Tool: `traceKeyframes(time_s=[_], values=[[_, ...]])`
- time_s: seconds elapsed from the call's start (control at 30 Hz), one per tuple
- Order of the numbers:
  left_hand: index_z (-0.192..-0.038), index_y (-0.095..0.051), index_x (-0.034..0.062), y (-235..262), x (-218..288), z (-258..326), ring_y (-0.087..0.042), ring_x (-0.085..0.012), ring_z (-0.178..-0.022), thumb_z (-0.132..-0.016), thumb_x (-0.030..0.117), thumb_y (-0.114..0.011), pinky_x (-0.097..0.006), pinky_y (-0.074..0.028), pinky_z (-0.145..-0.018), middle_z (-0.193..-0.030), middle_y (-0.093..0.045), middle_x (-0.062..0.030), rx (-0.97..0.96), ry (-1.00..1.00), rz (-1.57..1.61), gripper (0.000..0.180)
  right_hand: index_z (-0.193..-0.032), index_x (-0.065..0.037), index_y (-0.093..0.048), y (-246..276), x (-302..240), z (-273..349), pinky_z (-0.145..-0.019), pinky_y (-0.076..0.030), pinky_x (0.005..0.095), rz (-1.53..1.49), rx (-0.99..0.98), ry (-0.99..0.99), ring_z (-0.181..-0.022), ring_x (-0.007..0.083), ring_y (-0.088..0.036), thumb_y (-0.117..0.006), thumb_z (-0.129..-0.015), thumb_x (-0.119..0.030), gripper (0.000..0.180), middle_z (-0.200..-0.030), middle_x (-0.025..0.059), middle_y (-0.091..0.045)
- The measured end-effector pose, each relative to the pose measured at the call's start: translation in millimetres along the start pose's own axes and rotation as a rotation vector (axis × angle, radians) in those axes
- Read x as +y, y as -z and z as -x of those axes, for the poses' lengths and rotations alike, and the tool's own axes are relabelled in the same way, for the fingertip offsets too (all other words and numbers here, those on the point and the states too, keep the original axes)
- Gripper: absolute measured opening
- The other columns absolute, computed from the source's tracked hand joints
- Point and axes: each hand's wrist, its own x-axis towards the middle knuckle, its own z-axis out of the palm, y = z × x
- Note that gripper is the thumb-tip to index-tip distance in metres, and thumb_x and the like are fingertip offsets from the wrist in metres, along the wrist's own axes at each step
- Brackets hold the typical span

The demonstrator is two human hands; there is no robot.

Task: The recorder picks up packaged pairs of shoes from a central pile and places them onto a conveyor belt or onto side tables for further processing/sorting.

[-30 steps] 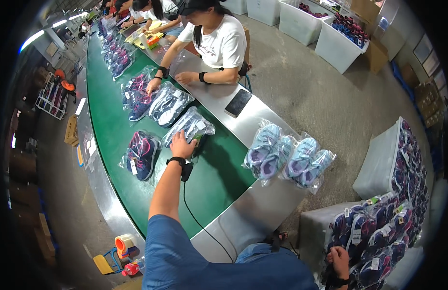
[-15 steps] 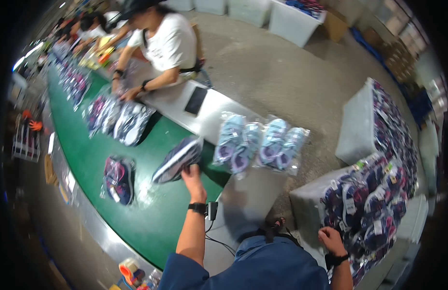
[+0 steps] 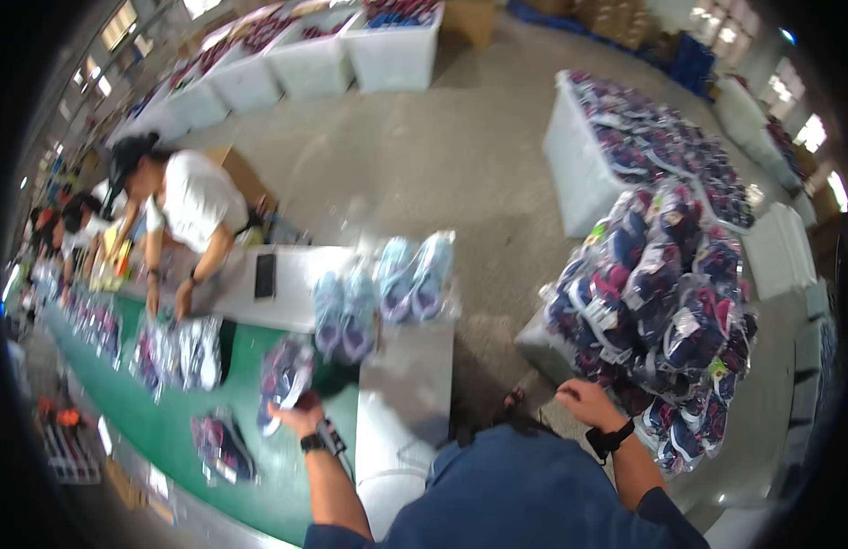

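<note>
Bagged shoe pair: on green belt, left hand gripping bag's near end. Right hand curled at bagged-shoe heap, grip unclear. Risk: slick bag slipping, heap toppling.

Motion blur throughout; fisheye bending, dark vignette at rim; daylight overhead.

Green conveyor belt under bagged shoe pairs
</note>
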Motion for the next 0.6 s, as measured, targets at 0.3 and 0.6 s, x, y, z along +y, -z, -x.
traceKeyframes(time_s=[0.3,0.6], values=[[-0.144,-0.047,0.0148,-142.9,-50.0,138.3,-0.053,-0.0305,-0.127,-0.098,0.057,-0.044,-0.051,-0.044,-0.105,-0.142,-0.054,-0.0076,-0.501,0.155,-0.194,0.063,-0.104,0.002,-0.067,28.2,18.9,-2.0,-0.067,-0.049,0.0270,-0.169,0.117,0.017,-0.072,0.0107,-0.061,-0.066,-0.093,-0.016,0.021,-0.077,0.0048,-0.066],[-0.144,-0.045,0.0078,-151.4,-125.1,189.9,-0.059,-0.0278,-0.118,-0.102,0.061,-0.039,-0.042,-0.051,-0.099,-0.130,-0.060,-0.0129,-0.994,0.579,-0.744,0.068,-0.114,0.001,-0.063,144.6,-13.1,58.5,-0.078,-0.052,0.0363,-0.228,0.573,0.341,-0.089,0.0262,-0.065,-0.074,-0.088,-0.023,0.037,-0.101,0.0140,-0.065]])
